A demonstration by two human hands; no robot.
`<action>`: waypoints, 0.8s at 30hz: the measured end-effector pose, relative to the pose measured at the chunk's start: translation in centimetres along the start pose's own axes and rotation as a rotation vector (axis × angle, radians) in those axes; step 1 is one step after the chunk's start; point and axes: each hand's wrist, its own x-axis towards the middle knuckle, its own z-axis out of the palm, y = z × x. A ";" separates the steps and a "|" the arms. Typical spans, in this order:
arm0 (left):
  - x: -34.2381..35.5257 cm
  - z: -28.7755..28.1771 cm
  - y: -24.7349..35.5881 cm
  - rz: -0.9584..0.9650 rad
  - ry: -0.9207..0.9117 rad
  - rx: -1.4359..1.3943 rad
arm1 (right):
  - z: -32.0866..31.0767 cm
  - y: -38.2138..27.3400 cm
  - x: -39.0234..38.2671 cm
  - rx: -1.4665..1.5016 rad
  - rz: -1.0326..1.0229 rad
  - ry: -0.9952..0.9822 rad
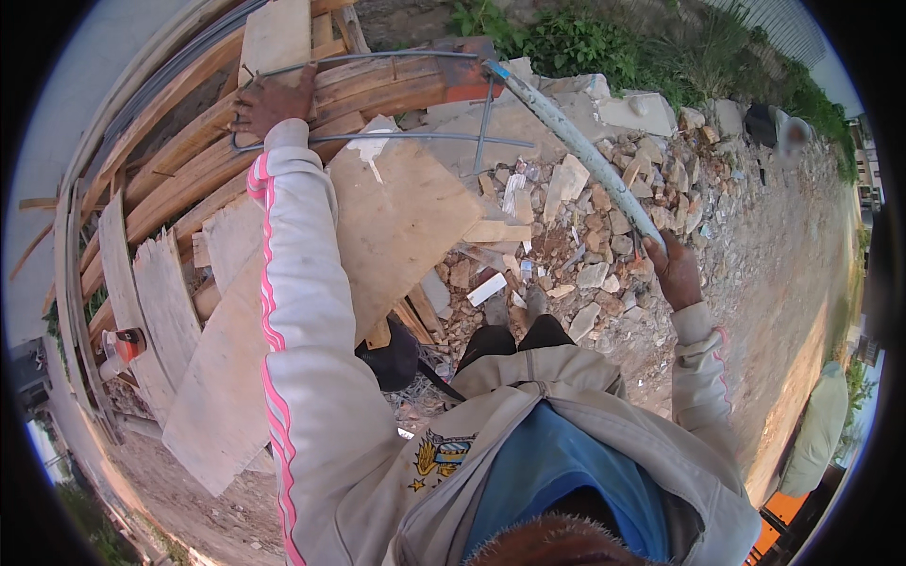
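My left hand (pixel 276 102) is on a bent steel rod frame (pixel 427 136) lying across weathered timber (pixel 160 189), its fingers spread around the rod's left end. My right hand (pixel 674 267) is wrapped round the lower end of a long pale-blue pipe (pixel 585 151), with flaking paint. The pipe slopes up to the left, its far end at the upper rod near the frame's right part. A rusty red piece (pixel 467 92) lies beneath that junction. A plywood sheet (pixel 396 226) lies below the frame, by my left forearm.
Broken rubble (pixel 595 245) surrounds my feet (pixel 514 307). Weeds (pixel 585 42) line the back beside a corrugated fence (pixel 774 28). A red-and-clear container (pixel 123 347) sits among boards at left. A dark bundle (pixel 760 124) lies at back right; a pale covered object (pixel 819 424) stands far right.
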 end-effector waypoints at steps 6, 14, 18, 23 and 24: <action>0.0 -0.3 0.2 -0.009 -0.027 -0.016 | -2.5 3.5 4.1 0.110 0.014 -0.211; 0.2 0.6 0.3 0.025 0.010 -0.014 | 0.0 7.7 8.0 0.140 -0.106 -0.115; 1.0 2.5 -2.4 0.049 0.060 0.071 | -0.7 7.0 7.9 0.179 -0.126 -0.157; -1.9 -2.6 2.4 0.008 -0.067 0.075 | 0.7 8.5 5.5 0.582 0.020 -0.114; 0.0 -0.1 -0.9 0.037 -0.018 0.086 | 1.2 9.3 5.8 0.555 0.028 -0.159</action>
